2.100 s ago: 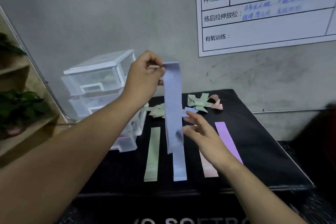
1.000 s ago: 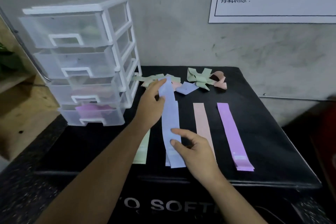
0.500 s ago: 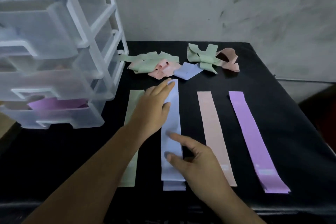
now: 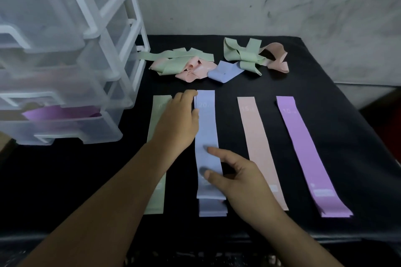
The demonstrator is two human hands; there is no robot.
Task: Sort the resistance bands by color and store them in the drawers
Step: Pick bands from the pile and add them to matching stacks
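I take this for a gym corner: resistance bands (image 4: 258, 147) laid on a black padded top (image 4: 325, 76), plastic drawers (image 4: 65, 50) beside them, a bare grey wall (image 4: 260, 0) behind.

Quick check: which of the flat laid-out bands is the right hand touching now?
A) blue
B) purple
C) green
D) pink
A: the right hand rests its thumb and forefinger on the blue band, second from the left in the flat row.
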